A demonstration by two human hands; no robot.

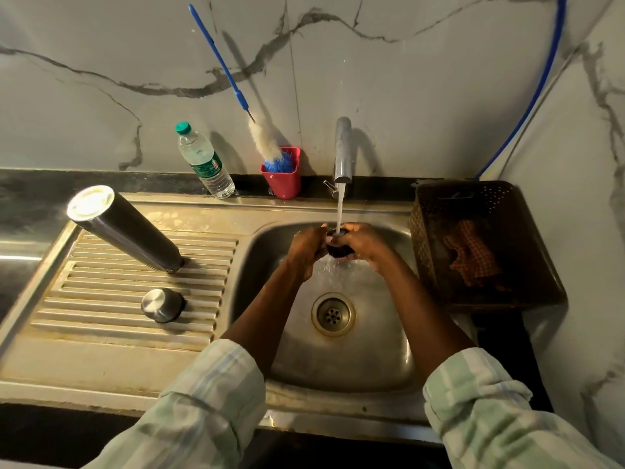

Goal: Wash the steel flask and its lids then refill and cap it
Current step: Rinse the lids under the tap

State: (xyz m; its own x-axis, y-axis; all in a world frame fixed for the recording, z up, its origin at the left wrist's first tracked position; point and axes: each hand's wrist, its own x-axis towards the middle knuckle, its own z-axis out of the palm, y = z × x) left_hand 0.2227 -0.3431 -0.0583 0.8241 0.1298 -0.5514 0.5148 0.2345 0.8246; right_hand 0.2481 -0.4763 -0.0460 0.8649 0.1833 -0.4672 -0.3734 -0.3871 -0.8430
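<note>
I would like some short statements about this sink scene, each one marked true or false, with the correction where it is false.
1. Both hands, left hand and right hand, hold a small dark lid under the running tap. True.
2. The steel flask stands inside the sink basin. False: it stands upside down on the drainboard.
3. The steel cap rests on the drainboard. True.
4. The bottle brush lies in the basin. False: it stands in the red cup.
</note>
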